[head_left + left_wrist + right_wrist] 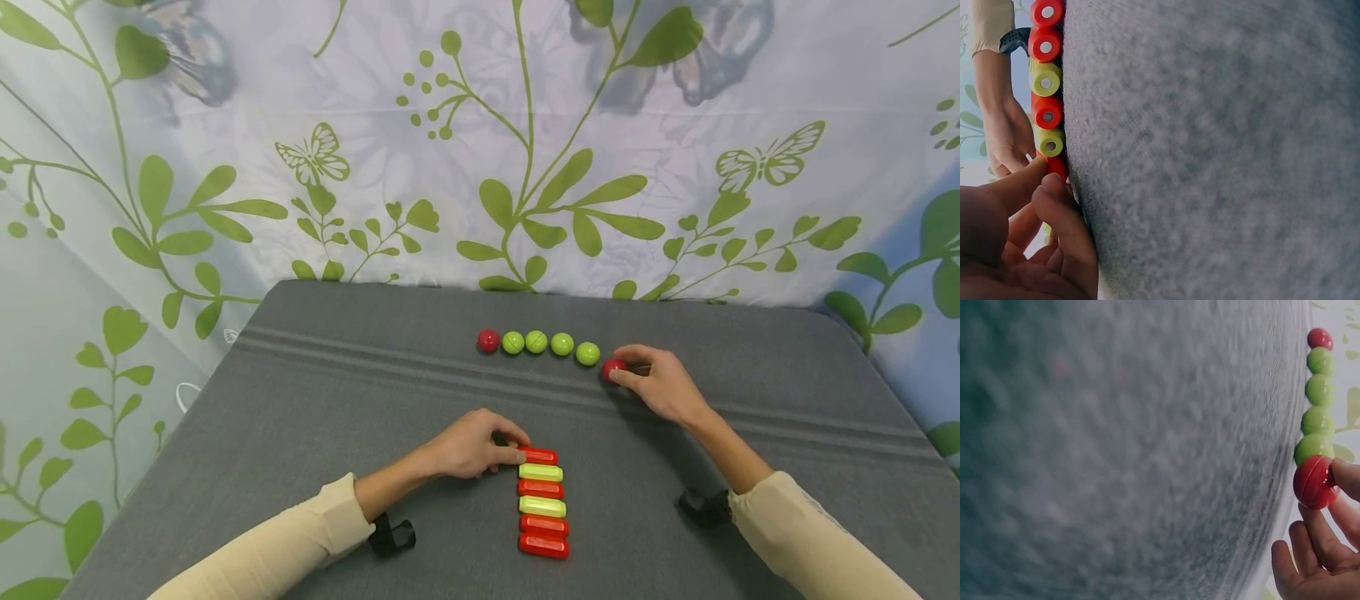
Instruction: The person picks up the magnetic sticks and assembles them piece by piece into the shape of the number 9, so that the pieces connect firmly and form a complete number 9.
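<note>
My left hand (476, 444) pinches the end of a red rod (540, 456) at the far end of a column of short rods. Nearer to me in that column lie a yellow-green rod (541, 473) and several more red and yellow-green ones, side by side. The left wrist view shows a round silver spot on the ends of the rods, such as this yellow-green one (1047, 81). Farther back, my right hand (663, 383) holds a red ball (1315, 482) between thumb and fingers. That ball is at the right end of a curved row, beside a green ball (588, 354).
Several green balls (536, 342) continue the row leftward to another red ball (488, 341). Everything lies on a grey cloth-covered table (337, 400). A curtain (375, 167) printed with leaves and butterflies hangs behind the far edge. Both wrists wear black straps (392, 535).
</note>
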The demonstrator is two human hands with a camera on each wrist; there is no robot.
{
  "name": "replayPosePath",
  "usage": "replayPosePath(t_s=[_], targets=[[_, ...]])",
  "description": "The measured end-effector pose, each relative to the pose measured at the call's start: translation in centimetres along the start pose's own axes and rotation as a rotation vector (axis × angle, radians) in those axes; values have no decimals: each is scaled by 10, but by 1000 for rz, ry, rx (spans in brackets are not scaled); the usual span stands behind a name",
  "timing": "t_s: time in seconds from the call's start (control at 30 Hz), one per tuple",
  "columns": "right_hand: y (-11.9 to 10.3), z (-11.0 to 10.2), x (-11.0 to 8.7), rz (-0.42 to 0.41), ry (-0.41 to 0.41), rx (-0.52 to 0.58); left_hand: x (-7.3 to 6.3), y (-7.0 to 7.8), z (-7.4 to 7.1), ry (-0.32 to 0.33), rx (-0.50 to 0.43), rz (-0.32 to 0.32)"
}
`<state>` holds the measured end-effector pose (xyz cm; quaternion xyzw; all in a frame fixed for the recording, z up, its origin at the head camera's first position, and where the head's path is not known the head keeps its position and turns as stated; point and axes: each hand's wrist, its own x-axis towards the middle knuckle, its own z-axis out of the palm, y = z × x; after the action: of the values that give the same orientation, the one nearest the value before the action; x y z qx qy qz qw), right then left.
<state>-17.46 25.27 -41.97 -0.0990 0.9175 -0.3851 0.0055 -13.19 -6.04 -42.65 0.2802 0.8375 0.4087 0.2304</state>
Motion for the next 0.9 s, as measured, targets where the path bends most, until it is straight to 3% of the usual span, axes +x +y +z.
replayPosePath(t_s=[0.5, 0.9], targets=[[-27, 26, -21, -135, -90, 27, 0, 0, -2, 4, 19, 4], [-28, 37, -23, -177, -148, -8, 1, -3, -1, -5, 35, 16]])
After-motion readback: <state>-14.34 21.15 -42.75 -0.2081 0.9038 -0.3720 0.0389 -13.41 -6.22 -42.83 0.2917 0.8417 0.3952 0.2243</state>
